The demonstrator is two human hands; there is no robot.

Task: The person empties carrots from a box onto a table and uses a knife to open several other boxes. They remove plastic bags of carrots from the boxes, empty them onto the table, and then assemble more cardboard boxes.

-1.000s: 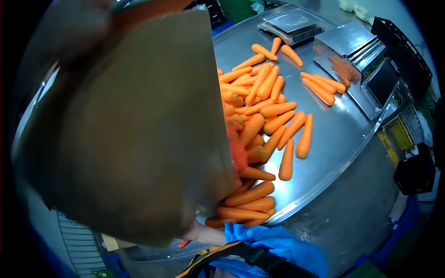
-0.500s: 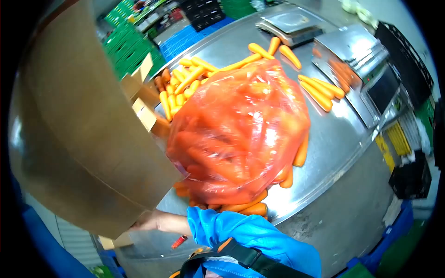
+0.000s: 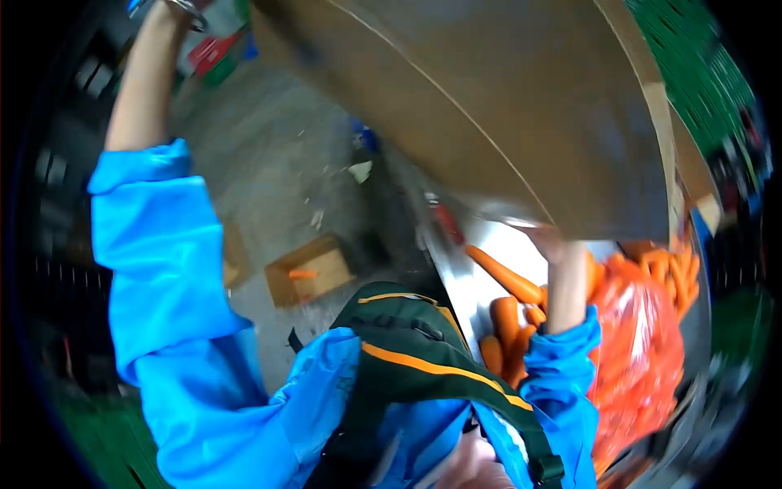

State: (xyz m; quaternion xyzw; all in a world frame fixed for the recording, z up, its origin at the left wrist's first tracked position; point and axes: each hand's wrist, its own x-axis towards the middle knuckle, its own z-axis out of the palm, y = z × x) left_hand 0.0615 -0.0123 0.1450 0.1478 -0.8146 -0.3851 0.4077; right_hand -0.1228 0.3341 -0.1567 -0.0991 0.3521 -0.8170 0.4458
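Note:
A large brown cardboard box (image 3: 521, 106) is held up in front of me, tilted, and fills the upper right of the view. My right hand (image 3: 550, 243) is closed on its lower edge, with the fingers partly hidden by the cardboard. At the top left, my left hand (image 3: 194, 5) is almost cut off by the frame near the box's far end; its fingers do not show. Below and right of the box lies a red plastic bag (image 3: 639, 342) full of carrots. Loose carrots (image 3: 507, 275) lie on the steel table (image 3: 468, 297) beside my right forearm.
An open cardboard box (image 3: 314, 273) with an orange piece in it sits on the floor at the left. Green crates (image 3: 692, 73) are stacked behind the raised box. A dark green bag with orange trim (image 3: 415, 350) is strapped across my front.
My view has swung left towards the floor. The raised box now appears at the upper right instead of the left, and the red bag at the lower right. My left arm has come into view.

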